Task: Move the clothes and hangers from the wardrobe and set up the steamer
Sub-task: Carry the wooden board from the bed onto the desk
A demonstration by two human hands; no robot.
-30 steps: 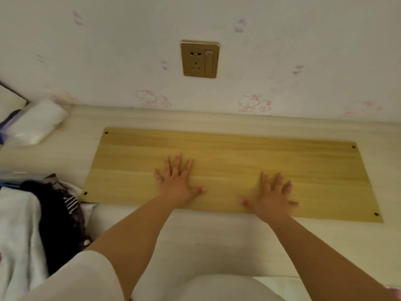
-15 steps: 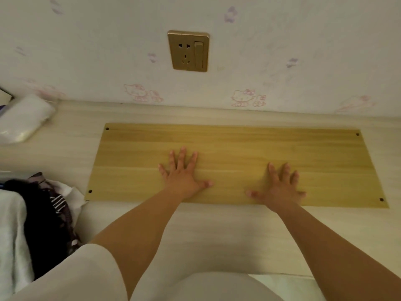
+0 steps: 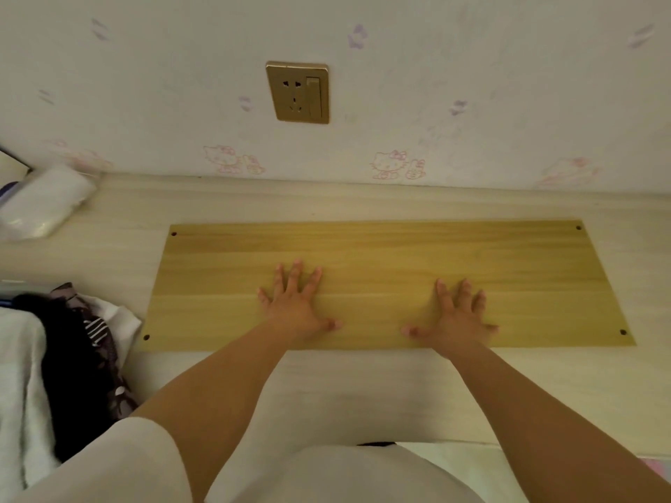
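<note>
Head view: left hand and right hand are kept spread flat on the board, seemingly unmoved, clothes untouched leftward.

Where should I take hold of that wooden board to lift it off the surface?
Probably by its two short ends. The wooden board lies flat on the pale surface, with both hands spread on top. Come in from left and right, hooking fingers under each end.
</note>
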